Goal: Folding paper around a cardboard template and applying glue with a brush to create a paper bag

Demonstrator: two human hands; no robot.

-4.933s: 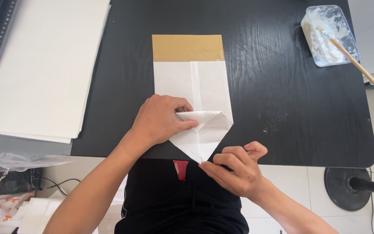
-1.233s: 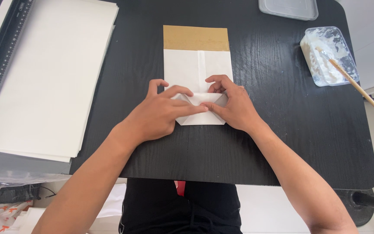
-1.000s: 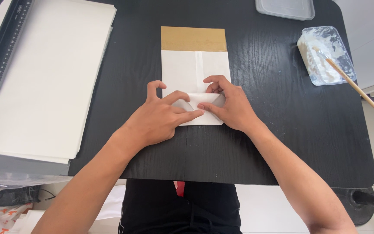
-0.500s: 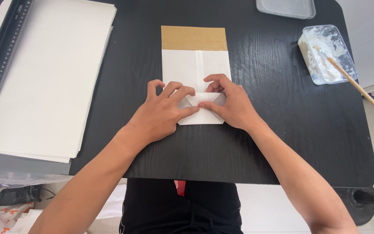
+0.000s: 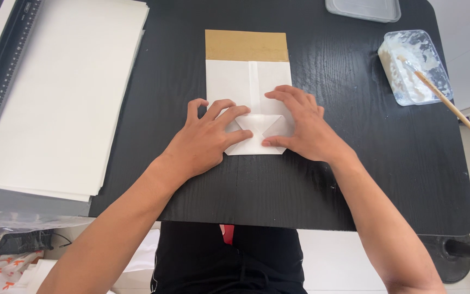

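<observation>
White paper bag, flat on a black table with a brown band at its far end, lies under a person's two bare hands; the left hand and the right hand rest palm down with fingers spread, gripping nothing, flattening the folded flaps at the bag's near end; the flaps meet in a diamond-like shape between the fingertips. The step in hand looks like creasing the bag's bottom fold; firm, even pressure along each crease, with neither hand sliding the paper off its lines, would seem to be what the work calls for at this point, and the flaps may want fixing down. To the person's right stands a clear tub of whitish paste with a long wooden-handled brush leaning in it, well apart from the bag; a second clear tray is cut off by the top edge. To the left lies a stack of large white sheets with a black ruler across its far corner. Hidden from view: the outer parts of the fold beneath both palms; whether paste is already on the flaps cannot be told; the brush's far end runs out of frame.
</observation>
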